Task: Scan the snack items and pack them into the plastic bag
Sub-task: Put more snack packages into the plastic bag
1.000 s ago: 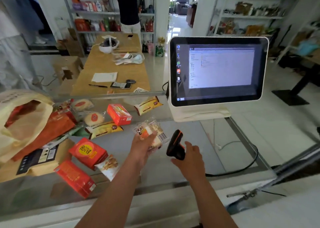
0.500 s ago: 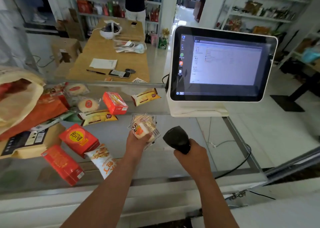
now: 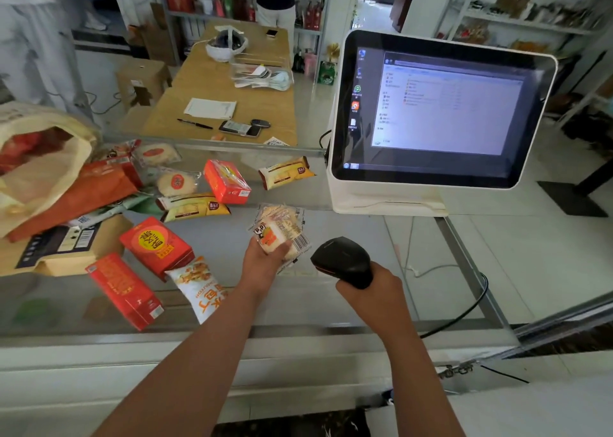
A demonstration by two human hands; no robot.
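Black scanner (image 3: 345, 261), no longer upright, beside clear snack packet (image 3: 278, 234)

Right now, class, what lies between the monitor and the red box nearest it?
In the head view, a yellow-wrapped snack lies between that red box and the monitor.

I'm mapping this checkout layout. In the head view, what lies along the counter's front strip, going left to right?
long red box → white snack pouch → left hand holding a wrapped snack → black scanner held in the right hand

black scanner (image 3: 345, 261), red boxes (image 3: 156, 246), seemingly orange-labelled wrapper (image 3: 278, 231)
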